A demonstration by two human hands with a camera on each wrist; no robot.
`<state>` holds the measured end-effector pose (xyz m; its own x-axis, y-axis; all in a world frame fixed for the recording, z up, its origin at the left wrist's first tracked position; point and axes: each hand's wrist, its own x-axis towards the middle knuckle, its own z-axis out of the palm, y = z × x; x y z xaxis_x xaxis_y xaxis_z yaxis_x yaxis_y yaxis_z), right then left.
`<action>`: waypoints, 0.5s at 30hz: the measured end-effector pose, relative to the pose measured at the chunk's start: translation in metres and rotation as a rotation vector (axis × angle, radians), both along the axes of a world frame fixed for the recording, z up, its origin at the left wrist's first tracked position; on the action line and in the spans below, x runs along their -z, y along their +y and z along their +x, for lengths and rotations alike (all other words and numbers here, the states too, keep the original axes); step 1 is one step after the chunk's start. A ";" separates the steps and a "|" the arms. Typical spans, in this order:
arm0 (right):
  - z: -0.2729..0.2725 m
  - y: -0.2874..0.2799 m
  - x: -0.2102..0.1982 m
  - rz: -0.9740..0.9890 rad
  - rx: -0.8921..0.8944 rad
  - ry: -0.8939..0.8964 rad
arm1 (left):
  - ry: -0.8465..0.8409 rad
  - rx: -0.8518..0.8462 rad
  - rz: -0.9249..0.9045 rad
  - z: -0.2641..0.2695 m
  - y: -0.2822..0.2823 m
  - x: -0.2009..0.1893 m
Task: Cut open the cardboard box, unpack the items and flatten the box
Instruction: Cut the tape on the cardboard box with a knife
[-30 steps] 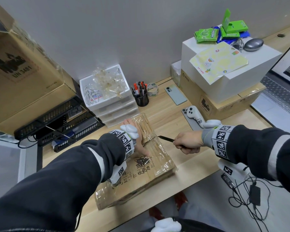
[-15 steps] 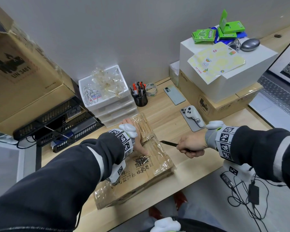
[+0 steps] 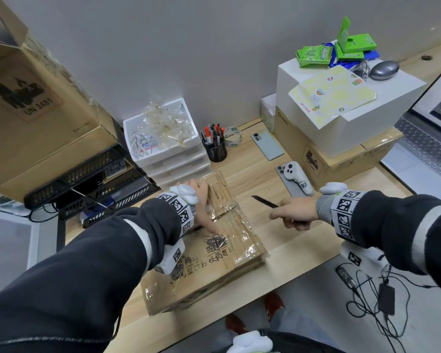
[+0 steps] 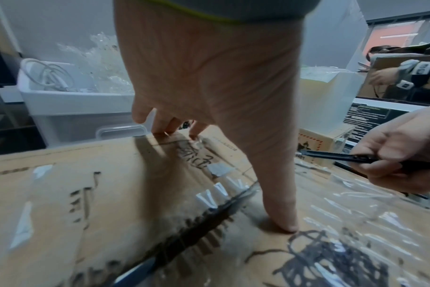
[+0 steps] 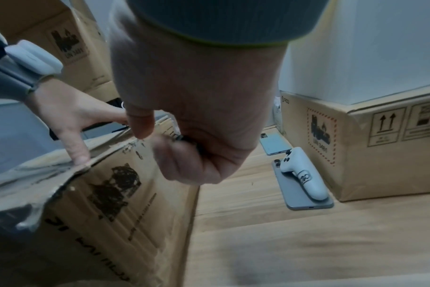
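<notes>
while left hand (image 3: 203,205) presses the box (image 3: 214,253), right hand (image 3: 294,214) grips knife (image 3: 264,201) beside it.

Browns, greys and a burst of green on a pale wooden desk

The cardboard box (image 3: 209,253) is tan with black printed characters under glossy clear tape; the knife (image 3: 265,201) to its right is black. Both sleeves (image 3: 402,225) are dark grey with a pale stripe, ending in white bands (image 3: 344,212) of black-and-white square markers. The desk (image 3: 303,245) is light wood grain. Far left, a brown carton (image 3: 36,103) bears black print reading UN 3481; at the far middle, white drawers (image 3: 173,159) and a black pen cup (image 3: 217,151) with red-capped pens. On the right, a white box (image 3: 354,118) carries bright green packets (image 3: 313,55), a pale yellow patterned sheet (image 3: 334,94) and a silver-grey oval (image 3: 383,69).
</notes>
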<state>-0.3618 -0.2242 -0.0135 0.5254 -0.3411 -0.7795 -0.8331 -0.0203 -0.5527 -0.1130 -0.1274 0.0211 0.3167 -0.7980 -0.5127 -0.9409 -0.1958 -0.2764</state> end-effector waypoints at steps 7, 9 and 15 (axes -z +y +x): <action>0.029 0.032 0.004 0.018 -0.259 -0.052 | 0.049 -0.129 -0.092 0.017 0.020 0.000; 0.030 0.030 0.007 -0.077 -0.308 -0.049 | 0.040 -0.133 -0.105 0.014 0.022 0.000; 0.043 0.015 0.012 0.027 -0.204 -0.113 | 0.070 -0.189 -0.117 0.026 0.032 -0.002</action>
<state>-0.3186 -0.2088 -0.0253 0.6659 -0.1990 -0.7190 -0.7460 -0.1659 -0.6450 -0.0875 -0.0959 0.0229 0.4329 -0.7830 -0.4466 -0.9006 -0.3972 -0.1766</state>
